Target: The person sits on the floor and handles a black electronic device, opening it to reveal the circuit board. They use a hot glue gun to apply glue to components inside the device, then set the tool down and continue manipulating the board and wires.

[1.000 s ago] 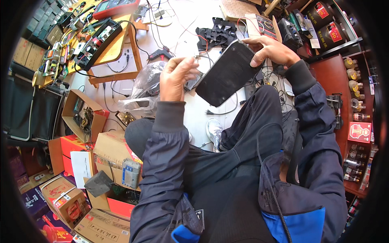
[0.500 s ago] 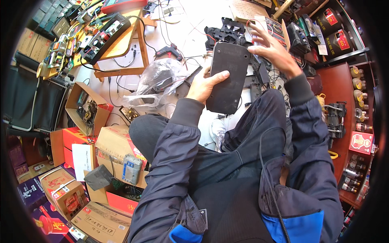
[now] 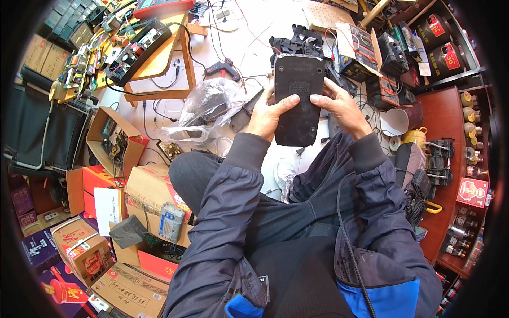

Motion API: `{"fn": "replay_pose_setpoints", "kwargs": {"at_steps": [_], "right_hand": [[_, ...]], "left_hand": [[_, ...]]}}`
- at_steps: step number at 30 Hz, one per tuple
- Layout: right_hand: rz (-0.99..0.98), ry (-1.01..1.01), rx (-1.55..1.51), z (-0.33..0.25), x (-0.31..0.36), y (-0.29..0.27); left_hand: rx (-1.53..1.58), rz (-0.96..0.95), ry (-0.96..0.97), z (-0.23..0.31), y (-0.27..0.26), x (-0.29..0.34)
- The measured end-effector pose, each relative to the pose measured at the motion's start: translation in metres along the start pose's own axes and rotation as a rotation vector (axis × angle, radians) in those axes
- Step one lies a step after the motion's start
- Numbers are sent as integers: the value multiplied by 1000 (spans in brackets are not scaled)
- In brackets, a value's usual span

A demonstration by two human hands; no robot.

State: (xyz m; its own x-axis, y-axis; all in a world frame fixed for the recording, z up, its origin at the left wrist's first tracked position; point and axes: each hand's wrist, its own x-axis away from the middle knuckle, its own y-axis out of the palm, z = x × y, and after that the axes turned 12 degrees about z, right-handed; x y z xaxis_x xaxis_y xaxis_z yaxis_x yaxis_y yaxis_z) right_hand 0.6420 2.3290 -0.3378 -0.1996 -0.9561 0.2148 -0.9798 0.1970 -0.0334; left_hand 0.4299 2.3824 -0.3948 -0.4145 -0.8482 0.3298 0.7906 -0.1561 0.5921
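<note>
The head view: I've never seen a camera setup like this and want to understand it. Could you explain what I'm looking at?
There is no machine here, only a person's two bare hands. The camera sits on the person's head and looks down, so the picture's left is the person's left. The left hand and right hand hold a flat black case between them, thumbs on its upper face. Beyond, on the pale floor, lie a clear plastic bag and a red and black tool. Cardboard boxes stand at left. Edges look bent because the lens is very wide.
</note>
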Motion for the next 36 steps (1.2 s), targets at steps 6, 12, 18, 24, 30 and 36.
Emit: {"fn": "replay_pose_setpoints", "kwargs": {"at_steps": [6,12,18,24,30,36], "right_hand": [[4,14,-3,0,-1,-1],[2,12,-5,1,-1,-2],[-4,12,-3,1,-2,-1],[-5,16,-15,-3,1,1],[-11,25,1,-5,2,1],[-3,3,1,-3,2,2]], "left_hand": [[10,-7,4,0,0,-1],[12,-6,5,-1,1,0],[20,9,-7,-1,1,0],[34,-1,-16,-1,1,1],[33,-2,1,-1,-1,1],[18,-8,15,-1,-1,1]]}}
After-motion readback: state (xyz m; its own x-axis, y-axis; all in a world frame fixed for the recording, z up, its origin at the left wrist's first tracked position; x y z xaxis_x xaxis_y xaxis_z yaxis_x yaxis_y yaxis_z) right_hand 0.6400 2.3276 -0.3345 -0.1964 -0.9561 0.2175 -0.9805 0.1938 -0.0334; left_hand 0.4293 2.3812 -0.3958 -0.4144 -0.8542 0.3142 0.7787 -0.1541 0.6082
